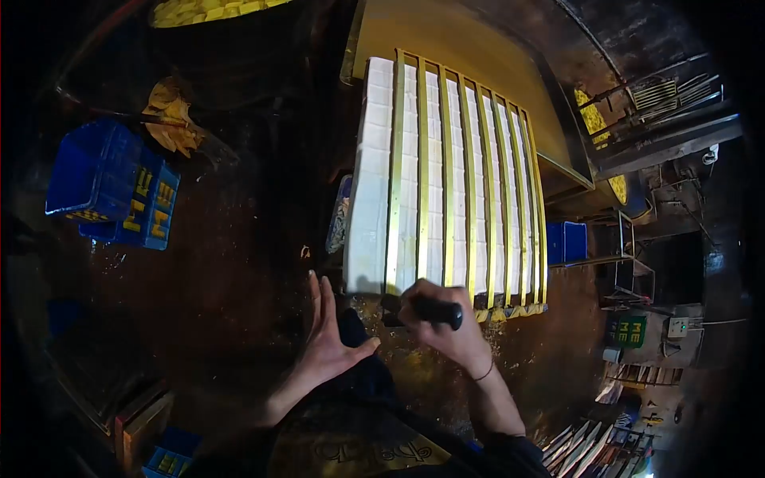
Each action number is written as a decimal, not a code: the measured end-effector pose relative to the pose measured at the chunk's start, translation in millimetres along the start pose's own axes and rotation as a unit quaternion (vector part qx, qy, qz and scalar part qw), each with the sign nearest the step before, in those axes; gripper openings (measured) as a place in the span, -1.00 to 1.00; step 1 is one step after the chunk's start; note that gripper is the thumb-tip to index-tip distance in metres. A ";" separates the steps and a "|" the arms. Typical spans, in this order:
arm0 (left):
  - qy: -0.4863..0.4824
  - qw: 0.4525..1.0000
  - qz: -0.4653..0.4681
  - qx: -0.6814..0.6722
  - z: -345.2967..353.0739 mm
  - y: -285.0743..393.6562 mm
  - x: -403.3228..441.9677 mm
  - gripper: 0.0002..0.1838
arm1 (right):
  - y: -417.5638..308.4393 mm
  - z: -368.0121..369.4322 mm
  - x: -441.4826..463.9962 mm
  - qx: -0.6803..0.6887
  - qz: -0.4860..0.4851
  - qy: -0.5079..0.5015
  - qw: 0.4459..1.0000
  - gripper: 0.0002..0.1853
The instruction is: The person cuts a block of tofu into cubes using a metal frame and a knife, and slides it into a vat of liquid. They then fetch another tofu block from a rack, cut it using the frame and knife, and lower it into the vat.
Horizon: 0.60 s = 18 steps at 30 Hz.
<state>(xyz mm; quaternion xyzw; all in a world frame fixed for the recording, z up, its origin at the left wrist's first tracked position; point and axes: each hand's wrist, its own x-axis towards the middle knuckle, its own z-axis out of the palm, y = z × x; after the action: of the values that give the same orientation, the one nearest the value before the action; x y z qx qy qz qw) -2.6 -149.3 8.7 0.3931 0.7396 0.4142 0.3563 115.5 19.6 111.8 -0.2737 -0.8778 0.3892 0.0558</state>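
A white slab (369,191) marked with a grid of lines lies under a brass-coloured frame of parallel bars (449,183). At the slab's near edge, my right hand (446,323) is wrapped round a black handle (446,313); what the handle belongs to is mostly hidden by the hand. My left hand (325,338) is raised just left of the slab's near corner, fingers stretched out and thumb apart, holding nothing. The leftmost strip of the slab lies outside the bars.
Blue crates (96,171) stand at the left, near a crumpled brown sheet (171,119). A blue bin (566,242) sits right of the slab. Behind is a large tan surface (454,40). A green crate (633,331) and stacked boards (586,446) are at the right.
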 end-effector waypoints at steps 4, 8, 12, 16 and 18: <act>-0.020 0.993 -0.091 -0.076 10.7 1.7 -6.5 0.33 | 19.1 -61.8 54.4 -0.051 -0.184 0.175 0.966 -0.94; -0.092 0.899 -0.237 -0.355 37.8 21.2 -8.2 0.08 | 106.4 -169.2 199.7 -0.169 -0.071 0.233 0.955 -0.81; -0.175 0.826 -0.236 -0.481 106.0 1.8 5.8 -0.25 | 251.9 -249.5 365.6 -0.349 -0.059 0.191 0.916 -0.68; -0.014 0.758 -0.425 -0.495 140.4 50.5 17.0 -0.46 | 302.0 -279.5 419.8 -0.375 0.026 0.106 0.921 -0.69; -0.040 0.738 -0.297 -0.604 141.9 83.9 21.4 -0.52 | 292.8 -286.7 422.3 -0.375 0.116 0.009 0.920 -0.64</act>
<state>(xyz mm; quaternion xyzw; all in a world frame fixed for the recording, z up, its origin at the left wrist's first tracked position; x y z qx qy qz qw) 133.1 -54.1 22.0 -0.1283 0.3981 0.6312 0.6532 -23.7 588.2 52.3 -0.3775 -0.9212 0.0325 -0.0888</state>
